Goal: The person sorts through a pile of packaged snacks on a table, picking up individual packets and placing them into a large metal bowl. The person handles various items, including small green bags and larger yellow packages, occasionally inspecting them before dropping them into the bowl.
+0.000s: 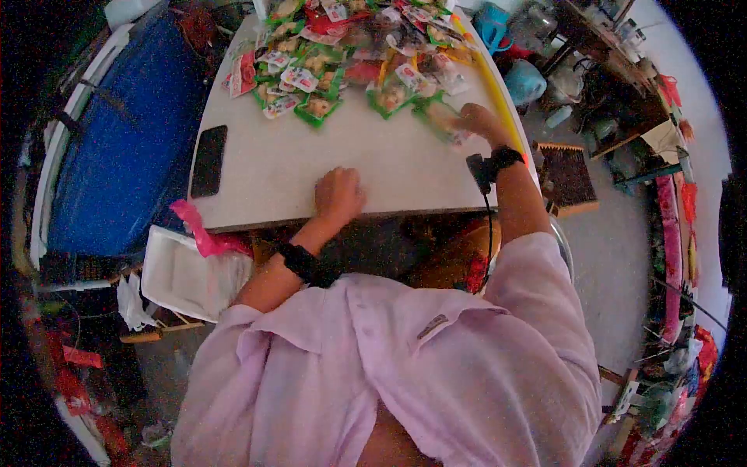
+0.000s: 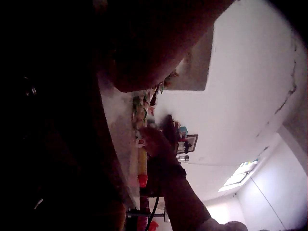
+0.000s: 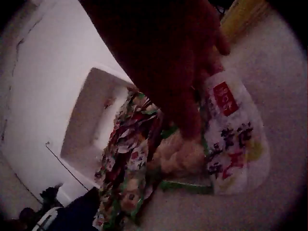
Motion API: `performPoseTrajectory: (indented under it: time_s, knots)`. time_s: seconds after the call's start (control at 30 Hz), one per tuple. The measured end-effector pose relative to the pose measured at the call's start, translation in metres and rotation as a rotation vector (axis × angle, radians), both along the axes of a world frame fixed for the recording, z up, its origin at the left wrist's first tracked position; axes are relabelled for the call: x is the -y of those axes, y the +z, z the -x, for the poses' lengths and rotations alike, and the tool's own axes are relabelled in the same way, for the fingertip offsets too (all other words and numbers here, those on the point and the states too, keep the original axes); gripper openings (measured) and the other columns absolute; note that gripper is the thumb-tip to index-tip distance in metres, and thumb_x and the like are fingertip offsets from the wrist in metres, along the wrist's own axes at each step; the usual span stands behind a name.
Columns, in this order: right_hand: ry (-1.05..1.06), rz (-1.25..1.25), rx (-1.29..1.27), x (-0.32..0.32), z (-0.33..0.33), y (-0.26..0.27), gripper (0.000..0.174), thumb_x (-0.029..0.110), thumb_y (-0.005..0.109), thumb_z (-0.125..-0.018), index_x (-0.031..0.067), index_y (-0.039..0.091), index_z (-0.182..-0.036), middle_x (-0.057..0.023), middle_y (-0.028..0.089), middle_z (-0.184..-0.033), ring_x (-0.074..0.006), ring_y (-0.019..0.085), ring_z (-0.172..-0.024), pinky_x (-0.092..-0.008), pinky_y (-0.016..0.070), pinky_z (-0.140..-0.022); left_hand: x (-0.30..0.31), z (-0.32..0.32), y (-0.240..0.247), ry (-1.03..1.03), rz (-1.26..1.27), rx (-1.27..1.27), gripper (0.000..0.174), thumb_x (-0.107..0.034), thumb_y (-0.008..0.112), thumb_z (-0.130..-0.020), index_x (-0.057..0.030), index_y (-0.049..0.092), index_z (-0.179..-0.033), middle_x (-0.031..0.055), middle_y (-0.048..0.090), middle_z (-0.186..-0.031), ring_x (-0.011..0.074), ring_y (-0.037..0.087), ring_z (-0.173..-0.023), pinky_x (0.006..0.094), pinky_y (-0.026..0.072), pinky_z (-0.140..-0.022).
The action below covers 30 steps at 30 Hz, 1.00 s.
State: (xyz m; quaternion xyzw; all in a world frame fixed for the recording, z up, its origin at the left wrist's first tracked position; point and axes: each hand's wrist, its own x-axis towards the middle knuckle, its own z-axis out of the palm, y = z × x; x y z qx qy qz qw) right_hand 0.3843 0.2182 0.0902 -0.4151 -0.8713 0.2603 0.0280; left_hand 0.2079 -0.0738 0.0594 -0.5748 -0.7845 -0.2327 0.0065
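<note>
My right hand (image 1: 481, 124) pinches a snack packet (image 1: 440, 121) at the right side of the white table (image 1: 272, 171). In the right wrist view this packet (image 3: 236, 144) has a white end with a red label and printed characters. Its green-edged clear part shows pale brown food. Near the table's front edge rests my left hand (image 1: 340, 193), its fingers loosely curled and nothing showing in it. Dark and close, the left hand (image 2: 154, 53) fills the top of the left wrist view. A heap of similar packets (image 1: 319, 62) covers the table's far end.
A black phone (image 1: 208, 160) lies at the table's left edge. Yellow edging (image 1: 492, 86) runs along the right side. Below the front left corner are a white foam box (image 1: 175, 268) and a pink bag (image 1: 204, 233). A cable hangs from my right wrist.
</note>
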Motion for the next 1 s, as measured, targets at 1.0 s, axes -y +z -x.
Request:
performPoseTrajectory:
  time_s: [1.0]
  knots:
    - [-0.108,0.658,-0.611,0.17,-0.01,0.011,0.012,0.014,0.054,-0.07,0.0056,0.046,-0.069,-0.002,0.047,-0.06,-0.0118,0.045,-0.05,-0.024,0.0406,-0.045,-0.009,0.003,-0.016,0.102,-0.062,0.186,0.015,-0.02,0.046,-0.067,-0.0046,0.048,-0.068,0.0144,0.051,-0.067,0.0329,0.049,-0.065,0.0441,0.0371,-0.056]
